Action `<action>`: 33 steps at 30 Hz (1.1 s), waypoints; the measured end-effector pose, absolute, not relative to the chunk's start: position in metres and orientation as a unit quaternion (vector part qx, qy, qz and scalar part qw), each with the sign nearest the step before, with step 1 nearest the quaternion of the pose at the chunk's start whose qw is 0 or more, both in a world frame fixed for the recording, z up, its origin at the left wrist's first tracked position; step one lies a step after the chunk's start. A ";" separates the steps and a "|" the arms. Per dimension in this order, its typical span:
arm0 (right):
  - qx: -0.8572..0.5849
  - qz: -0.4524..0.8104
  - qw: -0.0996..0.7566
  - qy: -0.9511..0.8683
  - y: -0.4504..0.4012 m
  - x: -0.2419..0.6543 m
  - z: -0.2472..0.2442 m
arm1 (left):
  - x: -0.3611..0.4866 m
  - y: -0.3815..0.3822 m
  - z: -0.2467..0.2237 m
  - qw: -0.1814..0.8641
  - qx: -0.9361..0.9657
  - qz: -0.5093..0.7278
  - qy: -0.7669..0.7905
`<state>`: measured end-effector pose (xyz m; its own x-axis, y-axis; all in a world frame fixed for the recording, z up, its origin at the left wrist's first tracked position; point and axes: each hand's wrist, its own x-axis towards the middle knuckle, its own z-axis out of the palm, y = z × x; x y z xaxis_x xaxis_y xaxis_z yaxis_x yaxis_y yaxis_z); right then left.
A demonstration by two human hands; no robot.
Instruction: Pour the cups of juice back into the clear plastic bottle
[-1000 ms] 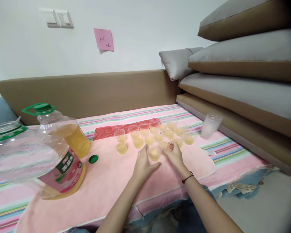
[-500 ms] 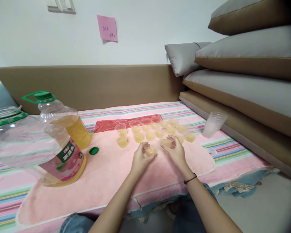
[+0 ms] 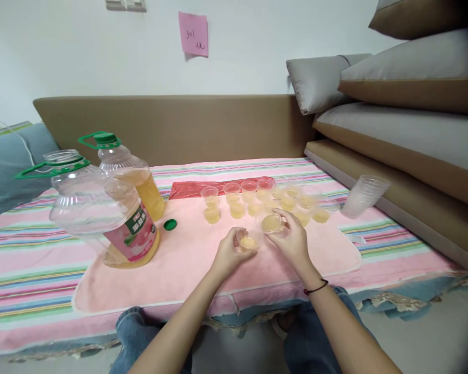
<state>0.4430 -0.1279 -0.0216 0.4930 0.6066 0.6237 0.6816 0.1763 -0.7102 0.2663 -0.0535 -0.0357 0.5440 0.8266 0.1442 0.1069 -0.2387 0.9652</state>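
My left hand [image 3: 233,251] is closed around the side of a clear plastic cup [image 3: 249,243] with pale yellow juice in it. In my right hand [image 3: 292,236] is a second clear plastic cup [image 3: 271,224], also with juice, tilted so its round opening faces me. The two cups are close together over the pink cloth [image 3: 179,270]. Just behind them stand rows of several juice-filled cups [image 3: 237,209], partly hidden by my right hand and its cup.
At left stand a big opened juice bottle [image 3: 136,234] and a green-capped one [image 3: 152,195]. A green cap [image 3: 170,224] lies beside them. Stacked cups [image 3: 364,197] lean at right, near piled cushions [image 3: 405,124]. A red plastic bag [image 3: 183,190] lies behind the cups.
The view has shifted, so the scene sits farther right. My right hand has raised and tilted its cup more toward me. My left hand still holds its cup.
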 end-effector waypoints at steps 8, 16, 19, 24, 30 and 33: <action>-0.631 -0.115 0.544 -0.540 -0.127 0.440 -0.020 | 0.273 -0.056 -0.044 0.597 0.668 0.338 0.287; -0.631 -0.123 0.526 -0.557 -0.131 0.444 -0.019 | 0.254 -0.032 -0.030 0.590 0.671 0.319 0.316; -0.628 -0.134 0.516 -0.567 -0.132 0.445 -0.018 | 0.236 -0.006 -0.029 0.525 0.658 0.358 0.405; -0.627 -0.140 0.509 -0.573 -0.133 0.445 -0.017 | 0.211 0.034 -0.032 0.393 0.604 0.448 0.529; -0.618 -0.153 0.503 -0.584 -0.134 0.445 -0.015 | 0.216 0.057 -0.040 0.382 0.594 0.493 0.508; -0.617 -0.161 0.498 -0.588 -0.135 0.445 -0.014 | 0.224 0.064 -0.047 0.425 0.588 0.496 0.478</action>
<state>0.4446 -0.1345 -0.0140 0.2567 0.5648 0.7843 0.8859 0.1868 -0.4245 0.2243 0.0639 -0.0471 0.0517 0.9828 0.1773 0.1397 -0.1829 0.9731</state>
